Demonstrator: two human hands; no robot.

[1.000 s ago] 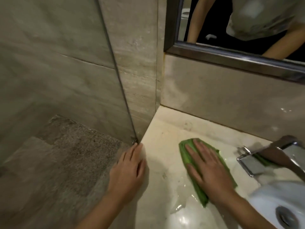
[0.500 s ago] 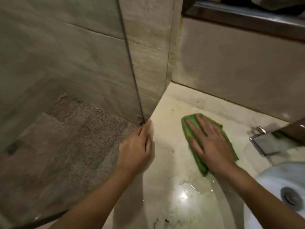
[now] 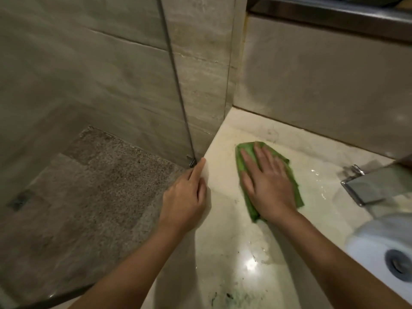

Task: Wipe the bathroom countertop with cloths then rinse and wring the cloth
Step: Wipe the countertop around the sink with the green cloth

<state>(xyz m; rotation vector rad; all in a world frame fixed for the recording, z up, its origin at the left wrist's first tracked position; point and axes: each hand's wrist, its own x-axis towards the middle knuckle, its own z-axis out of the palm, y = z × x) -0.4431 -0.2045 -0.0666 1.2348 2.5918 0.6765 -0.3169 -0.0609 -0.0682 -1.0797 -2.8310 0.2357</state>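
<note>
Head view: my right grip (image 3: 270,186) lay flat, fingers spread, pressing the green cloth (image 3: 244,151) onto the wet surface (image 3: 234,230) near its back-left corner. My left grip (image 3: 185,197), fingers extended together, rested on the surface's left edge.

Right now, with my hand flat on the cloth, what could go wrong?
Water pools on the countertop, so the left hand resting on its edge might slip. The right hand could drag the green cloth through the dark specks near the front and smear them.
</note>
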